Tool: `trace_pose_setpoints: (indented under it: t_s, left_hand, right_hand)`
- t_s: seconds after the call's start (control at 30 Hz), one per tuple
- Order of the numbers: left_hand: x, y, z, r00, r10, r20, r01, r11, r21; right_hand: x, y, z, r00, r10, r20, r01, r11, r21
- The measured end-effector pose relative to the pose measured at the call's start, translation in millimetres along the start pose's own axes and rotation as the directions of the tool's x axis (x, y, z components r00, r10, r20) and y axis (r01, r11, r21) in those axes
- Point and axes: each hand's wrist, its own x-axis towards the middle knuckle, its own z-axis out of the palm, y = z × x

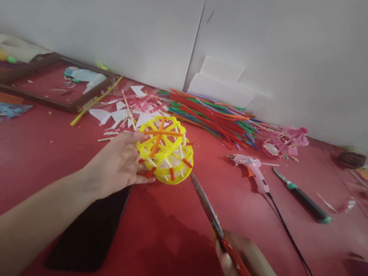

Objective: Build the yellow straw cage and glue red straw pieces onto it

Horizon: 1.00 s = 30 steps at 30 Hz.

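Note:
My left hand (pixel 114 162) grips the left side of a small yellow basket (pixel 173 173) made of pipe cleaners and white sticks, raised over the red table. Orange strips cross on its upper part, and short red-orange pieces stick out around its lower band. My right hand (pixel 244 262) is closed around red-handled scissors (pixel 209 201). Their blades look closed, with the tips pointing up and left, close to the basket's lower right edge. I cannot tell whether the tips touch it.
A black phone-like slab (pixel 89 234) lies under my left forearm. On the right are a pink glue gun (pixel 251 169) with a black cord and a utility knife (pixel 302 199). Pipe cleaners (pixel 211 116), paper scraps (pixel 118 114) and a brown frame (pixel 37 98) lie toward the wall.

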Motion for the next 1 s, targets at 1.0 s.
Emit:
trace_pose_setpoints:
  t_s: [1.0]
  left_hand:
    - [3.6,-0.7,1.3,0.969,0.225,-0.103,-0.228,0.973,-0.019]
  right_hand:
    - [25.7,34.0,-28.9,0.936,-0.090,-0.340,-0.182,0.705,-0.686]
